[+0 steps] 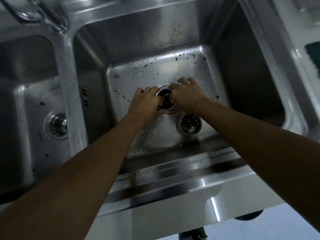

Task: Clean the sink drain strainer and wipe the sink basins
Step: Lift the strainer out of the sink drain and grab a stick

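Note:
Both my hands reach down into the large right basin (pixel 242 70) of a steel double sink. My left hand (pixel 147 103) and my right hand (pixel 187 94) close from either side on a round metal drain strainer (pixel 165 99) that holds dark scraps and sits over the drain opening. A second strainer basket (pixel 190 124), also full of dark and white bits, stands loose on the basin floor just right of and nearer than the drain. Dark food specks and water drops dot the basin floor and back wall.
The smaller left basin (pixel 26 94) has a closed drain plug (pixel 58 125) and a few dark specks. A faucet base (pixel 43 16) rises at the top left. A green scrub pad (pixel 314 52) lies on the right counter. The sink's front ledge (pixel 173 179) is wet.

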Available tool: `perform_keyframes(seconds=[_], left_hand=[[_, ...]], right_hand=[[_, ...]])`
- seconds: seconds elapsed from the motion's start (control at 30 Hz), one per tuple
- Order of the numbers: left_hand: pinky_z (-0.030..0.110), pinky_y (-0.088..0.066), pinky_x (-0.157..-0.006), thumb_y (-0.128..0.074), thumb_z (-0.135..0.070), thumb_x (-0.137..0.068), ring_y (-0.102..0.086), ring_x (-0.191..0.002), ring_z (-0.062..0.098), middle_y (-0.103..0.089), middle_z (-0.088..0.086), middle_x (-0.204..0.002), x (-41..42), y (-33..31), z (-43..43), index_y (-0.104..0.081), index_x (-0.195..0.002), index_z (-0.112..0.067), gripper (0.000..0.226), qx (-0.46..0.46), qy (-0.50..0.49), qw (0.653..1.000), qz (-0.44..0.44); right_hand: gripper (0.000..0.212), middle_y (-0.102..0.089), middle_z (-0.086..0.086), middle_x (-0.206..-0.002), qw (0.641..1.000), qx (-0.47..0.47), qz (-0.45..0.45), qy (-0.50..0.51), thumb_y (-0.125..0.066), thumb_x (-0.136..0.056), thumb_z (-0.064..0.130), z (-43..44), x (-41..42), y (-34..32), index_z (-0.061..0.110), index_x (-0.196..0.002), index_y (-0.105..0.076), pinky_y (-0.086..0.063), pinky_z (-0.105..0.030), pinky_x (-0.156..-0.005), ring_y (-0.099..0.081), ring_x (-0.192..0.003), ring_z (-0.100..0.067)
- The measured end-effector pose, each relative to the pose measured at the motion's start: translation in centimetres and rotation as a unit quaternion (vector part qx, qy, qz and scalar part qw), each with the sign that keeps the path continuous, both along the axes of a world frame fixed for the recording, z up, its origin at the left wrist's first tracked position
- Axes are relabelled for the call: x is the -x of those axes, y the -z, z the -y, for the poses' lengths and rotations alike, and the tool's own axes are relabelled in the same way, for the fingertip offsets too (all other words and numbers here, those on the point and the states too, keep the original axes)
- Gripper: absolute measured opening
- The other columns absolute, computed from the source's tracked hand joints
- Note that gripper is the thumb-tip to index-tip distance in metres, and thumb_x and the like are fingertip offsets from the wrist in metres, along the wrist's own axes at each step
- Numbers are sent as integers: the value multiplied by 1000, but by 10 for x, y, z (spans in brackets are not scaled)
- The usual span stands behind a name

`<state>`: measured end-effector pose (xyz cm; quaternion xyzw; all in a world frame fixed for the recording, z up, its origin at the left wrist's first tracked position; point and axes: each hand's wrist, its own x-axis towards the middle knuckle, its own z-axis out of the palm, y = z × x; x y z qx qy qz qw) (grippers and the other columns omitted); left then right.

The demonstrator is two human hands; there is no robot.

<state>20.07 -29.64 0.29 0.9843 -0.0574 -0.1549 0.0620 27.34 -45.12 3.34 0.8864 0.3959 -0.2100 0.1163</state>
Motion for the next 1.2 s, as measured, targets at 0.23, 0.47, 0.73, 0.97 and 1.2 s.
perform_keyframes(seconds=[0.23,0.47,0.73,0.97,1.2], left_hand=[[38,-33,-98,-78,-57,-77,-59,-113,22,-65,-1,-128,34,-23,-13,-51,-132,-24,69,53,-32,998,26],[42,-31,-106,-75,-62,-77,-55,-118,21,-60,-3,-131,47,-13,-15,-53,-137,-28,72,28,-19,999,-36],[44,-30,-115,-75,-73,-73,-43,-136,22,-43,-3,-151,47,-16,-12,-32,-155,-28,103,73,-32,996,-40],[37,-35,-113,-41,-97,-77,-40,-137,15,-42,-9,-153,-9,-75,37,-32,-154,-31,102,198,-22,977,81],[44,-37,-116,-39,-99,-75,-44,-140,24,-46,6,-155,-90,-134,163,-34,-155,-19,113,230,27,957,176]], right_hand=[[40,-49,3,-151,998,-51,-27,0,-59,-96,37,1,35,-21,23,-134,-62,-30,-49,-115,-37,-141,-32],[38,-59,-3,-138,998,-13,-58,23,-62,-93,33,-15,54,-2,18,-127,-63,-27,-56,-116,-42,-137,-33],[48,-45,-5,-151,998,-38,-46,17,-64,-91,38,-11,54,-4,23,-137,-57,-33,-54,-113,-40,-138,-37],[49,-49,-2,-147,982,-169,30,80,-61,-95,41,54,2,-99,27,-140,-51,-49,-44,-102,-50,-127,-26],[35,-59,-2,-126,955,-173,196,138,-54,-98,42,172,-50,-216,25,-128,-56,-58,-42,-83,-60,-111,-23]])
